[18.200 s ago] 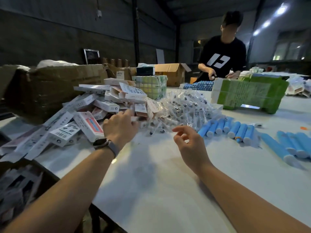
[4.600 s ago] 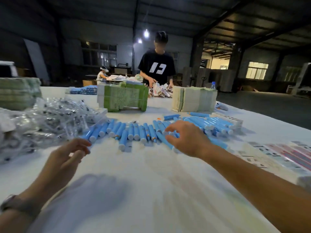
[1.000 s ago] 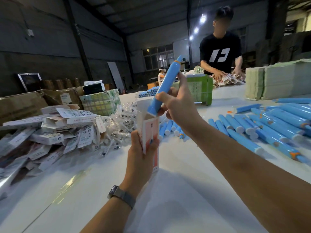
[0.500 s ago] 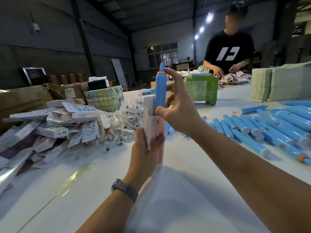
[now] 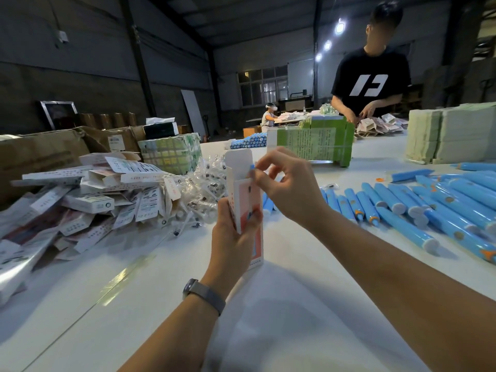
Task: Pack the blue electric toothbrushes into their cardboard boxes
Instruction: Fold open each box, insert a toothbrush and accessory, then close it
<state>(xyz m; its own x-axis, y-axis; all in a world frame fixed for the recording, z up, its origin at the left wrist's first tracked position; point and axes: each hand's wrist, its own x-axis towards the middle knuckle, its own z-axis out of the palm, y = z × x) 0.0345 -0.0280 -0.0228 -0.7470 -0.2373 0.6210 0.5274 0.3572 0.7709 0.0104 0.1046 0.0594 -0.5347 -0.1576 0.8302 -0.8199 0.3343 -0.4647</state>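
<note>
Worktop [image 5: 308, 304], white, under both hands. Loose blue toothbrushes [image 5: 418, 208] lie right of the right grip. Left grip [image 5: 236, 232] curls round an upright cardboard box [image 5: 245, 200], flap open. Right grip [image 5: 287, 183] pinches the blue toothbrush [image 5: 252, 167] tip poking from the box mouth.

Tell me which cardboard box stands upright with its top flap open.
The box gripped in the left hand, with a blue toothbrush tip poking out under the right hand. The boxes in the pile on the left lie flat or tumbled.
</note>
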